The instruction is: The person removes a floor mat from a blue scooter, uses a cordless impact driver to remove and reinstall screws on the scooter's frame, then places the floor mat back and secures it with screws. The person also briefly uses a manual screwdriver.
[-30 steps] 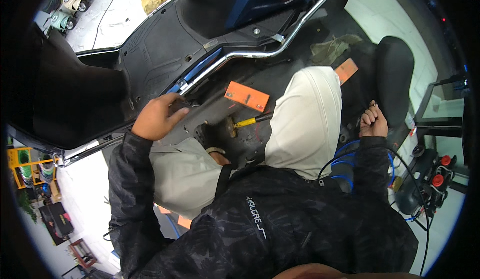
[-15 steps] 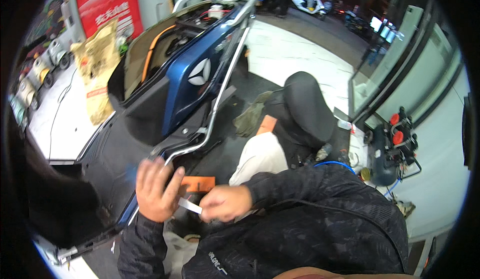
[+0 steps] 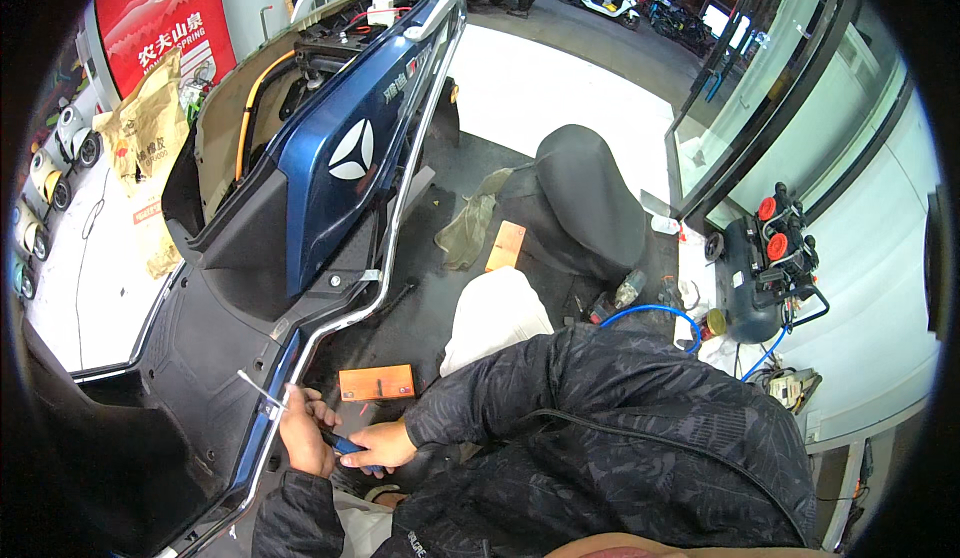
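Low on the left, beside the scooter's chrome side rail (image 3: pixel 335 326), both my hands are on a screwdriver with a blue handle (image 3: pixel 343 445). My right hand (image 3: pixel 388 444) is closed round the handle. Its thin metal shaft (image 3: pixel 262 390) points up and left, passing my left hand (image 3: pixel 303 436), whose fingers are curled about it. The shaft's end lies over the dark footboard (image 3: pixel 200 383) of the blue scooter (image 3: pixel 345 158). Just beyond my hands, an orange box (image 3: pixel 376 383) lies on the dark floor mat.
A second orange box (image 3: pixel 507 246) lies beyond my knee, near a black scooter seat (image 3: pixel 590 198) and grey-green gloves (image 3: pixel 468 230). To the right are a power drill (image 3: pixel 617 295), a blue hose (image 3: pixel 650 309) and an air compressor (image 3: pixel 765 278). Brown paper sacking (image 3: pixel 145 158) lies at left.
My hands have moved down and left, and the view has shifted. My left hand, spread before, is now curled at the shaft; a blurred pale strip showed between the hands earlier.
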A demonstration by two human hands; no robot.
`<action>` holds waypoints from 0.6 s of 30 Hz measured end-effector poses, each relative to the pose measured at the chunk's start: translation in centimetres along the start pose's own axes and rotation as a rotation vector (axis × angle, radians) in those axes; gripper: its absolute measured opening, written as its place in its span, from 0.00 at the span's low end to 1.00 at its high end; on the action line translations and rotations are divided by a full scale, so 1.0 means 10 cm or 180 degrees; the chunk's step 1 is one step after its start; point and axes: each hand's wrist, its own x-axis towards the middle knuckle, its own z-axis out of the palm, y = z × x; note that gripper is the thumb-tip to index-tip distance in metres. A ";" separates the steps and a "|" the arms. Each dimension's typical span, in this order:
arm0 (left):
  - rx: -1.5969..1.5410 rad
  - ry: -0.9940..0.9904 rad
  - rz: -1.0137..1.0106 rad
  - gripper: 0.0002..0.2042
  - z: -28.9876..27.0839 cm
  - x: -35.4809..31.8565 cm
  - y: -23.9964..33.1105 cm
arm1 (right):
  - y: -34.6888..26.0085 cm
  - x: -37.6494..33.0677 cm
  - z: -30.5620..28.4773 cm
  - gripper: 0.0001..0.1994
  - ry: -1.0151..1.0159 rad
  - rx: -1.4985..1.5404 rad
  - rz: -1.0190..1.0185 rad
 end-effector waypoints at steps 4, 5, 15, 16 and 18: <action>0.0742 0.0132 0.0384 0.10 -0.19 0.16 -0.07 | 0.17 0.12 0.00 0.27 0.0362 -0.0021 0.0641; 0.0591 0.0181 0.0277 0.10 -0.24 0.25 -0.10 | 0.21 0.14 -0.05 0.27 0.0372 -0.0056 0.0835; 0.1422 -0.0104 0.0046 0.13 -0.66 0.54 -0.50 | 0.30 0.12 -0.06 0.19 0.0406 -0.0058 0.1017; 0.1581 0.0117 -0.0296 0.13 -0.76 0.43 -0.42 | 0.23 0.14 0.06 0.19 0.0211 0.0002 0.0973; 0.1490 0.0161 -0.0397 0.14 -0.74 0.35 -0.33 | 0.09 0.10 0.10 0.19 0.0287 -0.0115 0.0923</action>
